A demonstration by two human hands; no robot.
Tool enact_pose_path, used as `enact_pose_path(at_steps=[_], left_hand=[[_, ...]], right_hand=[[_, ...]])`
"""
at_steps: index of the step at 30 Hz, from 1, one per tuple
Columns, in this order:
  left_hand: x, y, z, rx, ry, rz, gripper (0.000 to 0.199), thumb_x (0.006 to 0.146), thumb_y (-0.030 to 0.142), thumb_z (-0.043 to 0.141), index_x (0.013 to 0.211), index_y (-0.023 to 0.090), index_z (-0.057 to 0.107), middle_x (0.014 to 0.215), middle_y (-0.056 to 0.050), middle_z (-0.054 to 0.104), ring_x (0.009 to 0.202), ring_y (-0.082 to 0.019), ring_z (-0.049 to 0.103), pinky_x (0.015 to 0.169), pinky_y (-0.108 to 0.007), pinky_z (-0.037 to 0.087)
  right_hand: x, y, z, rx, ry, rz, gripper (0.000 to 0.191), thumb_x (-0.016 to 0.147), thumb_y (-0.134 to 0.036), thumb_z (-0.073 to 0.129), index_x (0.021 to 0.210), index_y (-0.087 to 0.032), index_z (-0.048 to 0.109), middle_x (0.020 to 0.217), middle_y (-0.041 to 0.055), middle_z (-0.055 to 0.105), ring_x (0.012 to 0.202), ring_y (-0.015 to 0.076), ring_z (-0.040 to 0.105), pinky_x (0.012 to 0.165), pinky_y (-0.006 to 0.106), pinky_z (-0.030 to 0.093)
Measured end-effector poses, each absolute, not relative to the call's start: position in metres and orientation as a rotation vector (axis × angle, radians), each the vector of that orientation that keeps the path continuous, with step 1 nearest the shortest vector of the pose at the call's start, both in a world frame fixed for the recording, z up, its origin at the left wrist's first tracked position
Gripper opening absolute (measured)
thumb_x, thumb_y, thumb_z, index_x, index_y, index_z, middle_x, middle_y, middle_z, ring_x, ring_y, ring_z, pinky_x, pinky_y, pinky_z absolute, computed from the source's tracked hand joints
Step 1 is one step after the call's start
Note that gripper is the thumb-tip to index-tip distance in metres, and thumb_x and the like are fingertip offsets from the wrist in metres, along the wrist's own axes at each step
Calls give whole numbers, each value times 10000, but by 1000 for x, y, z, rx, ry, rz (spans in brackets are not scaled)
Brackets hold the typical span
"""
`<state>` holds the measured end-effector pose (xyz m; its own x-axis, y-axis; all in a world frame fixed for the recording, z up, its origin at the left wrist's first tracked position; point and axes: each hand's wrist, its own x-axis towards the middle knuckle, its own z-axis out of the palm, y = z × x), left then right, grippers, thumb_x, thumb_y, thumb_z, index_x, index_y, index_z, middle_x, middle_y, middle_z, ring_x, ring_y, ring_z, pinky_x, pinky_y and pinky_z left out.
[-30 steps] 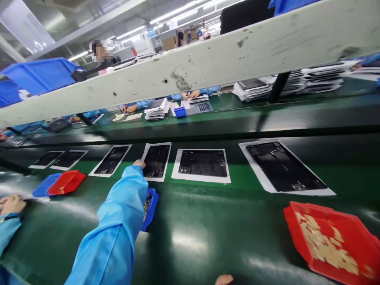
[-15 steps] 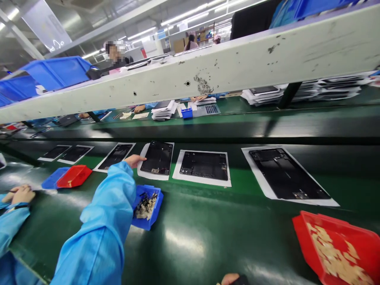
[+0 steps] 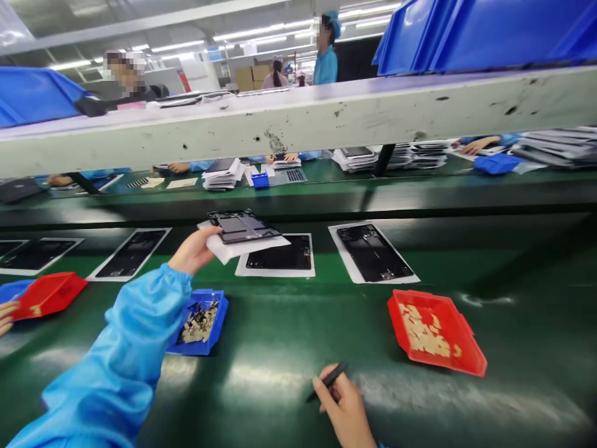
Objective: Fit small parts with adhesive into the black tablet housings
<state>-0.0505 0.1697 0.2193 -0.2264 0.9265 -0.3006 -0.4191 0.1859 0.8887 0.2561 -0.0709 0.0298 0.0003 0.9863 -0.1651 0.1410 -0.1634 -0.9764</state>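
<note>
Factory hall (image 3: 242, 46) under rows of strip lights (image 3: 252, 29), a glossy green workbench (image 3: 275, 379) running across in front of me. A scuffed pale beam (image 3: 298, 124) crosses at 12 o'clock, a row of blue bins (image 3: 471, 37) on it at 1 o'clock. One standing co-worker (image 3: 325, 62) in a blue gown is beyond the beam. Four black tablet housings (image 3: 373, 252) lie on white sheets (image 3: 242, 269) on the bench between 9 and 1 o'clock. Two red trays sit nearby: one with pale flakes (image 3: 433, 333) at 3 o'clock, one (image 3: 49, 294) at 9 o'clock. Two blue trays: one holding small dark parts (image 3: 198, 323) at 7 o'clock, one (image 3: 12, 289) at 9 o'clock. My left hand (image 3: 193, 251), at 10 o'clock, grips a fifth housing (image 3: 242, 226) on its white sheet (image 3: 228, 252), held above the others. My right hand (image 3: 342, 401), at 5 o'clock, pinches a slim black pen (image 3: 331, 379). A co-worker's hand (image 3: 4, 317) shows at the 9 o'clock edge.
</note>
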Motion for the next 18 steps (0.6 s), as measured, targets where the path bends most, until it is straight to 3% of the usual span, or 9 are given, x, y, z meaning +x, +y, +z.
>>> enact_pose_path(at_steps=[6, 8, 11, 13, 16, 18], left_hand=[[32, 47, 163, 640, 1063, 1265, 450, 752, 158, 690, 1188, 116, 583, 1049, -107, 693, 888, -246, 680, 821, -368, 564], [51, 11, 144, 625, 1025, 1189, 523, 746, 233, 719, 1235, 134, 559, 1141, -117, 663, 1006, -272, 645, 908, -393, 519], [65, -28, 124, 606, 1031, 1116, 538, 752, 292, 723, 1242, 146, 558, 1188, -114, 642, 1096, -273, 602, 997, -397, 450], [71, -49, 113, 605, 1040, 1088, 524, 771, 343, 707, 1241, 165, 559, 1220, -108, 625, 1134, -271, 578, 1024, -393, 421], [81, -79, 99, 609, 1067, 1014, 554, 752, 438, 714, 1216, 172, 571, 1191, -119, 635, 1092, -279, 598, 956, -385, 468], [88, -97, 94, 670, 996, 864, 605, 727, 536, 704, 1189, 166, 582, 1045, -126, 682, 929, -269, 658, 814, -375, 527]], right_hand=[[265, -62, 53, -1263, -919, 1387, 364, 788, -518, 630, 754, -156, 638, 884, 79, 631, 787, 200, 585, 704, 299, 516], [266, -62, 60, -1247, -763, 1493, 342, 741, -483, 685, 697, -151, 614, 762, 53, 621, 661, 158, 562, 570, 241, 499], [268, -71, 66, -1223, -528, 1578, 358, 680, -419, 753, 611, -160, 516, 460, -72, 401, 394, 42, 302, 355, 133, 268], [270, -81, 67, -1180, -353, 1573, 408, 640, -409, 782, 598, -168, 455, 450, -104, 332, 368, 16, 183, 330, 119, 176], [278, -96, 69, -1183, -198, 1520, 454, 611, -498, 778, 626, -175, 459, 499, -96, 408, 335, 3, 192, 304, 121, 184], [288, -100, 71, -1320, -207, 1501, 422, 607, -509, 780, 718, -182, 537, 538, -77, 498, 327, 21, 308, 305, 128, 253]])
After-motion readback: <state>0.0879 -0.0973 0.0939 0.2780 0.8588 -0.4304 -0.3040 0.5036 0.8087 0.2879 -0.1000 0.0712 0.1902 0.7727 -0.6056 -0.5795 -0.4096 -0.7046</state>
